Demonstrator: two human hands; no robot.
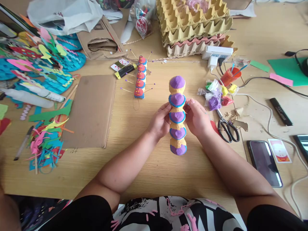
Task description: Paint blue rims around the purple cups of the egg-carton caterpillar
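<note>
A strip of egg carton cups (177,116) with purple clay tops and blue clay rims stands lengthwise in the middle, held between both hands. My left hand (160,121) grips its left edge near the second and third cups. On the right edge, my right hand (197,116) pinches close to the second cup, with a bit of blue at the fingertips. The top cup shows purple clay and no blue rim. Behind and to the left sits a finished-looking red and blue strip (140,77) with small faces and pins sticking out at its sides.
Cardboard (89,112) and paper scraps (47,144) lie left. Right are scissors (227,128), bagged clay (214,99), an orange cup (230,77), a phone (264,163), a marker (281,111) and cables. Egg trays (194,29) are stacked behind, beside a power strip (218,53).
</note>
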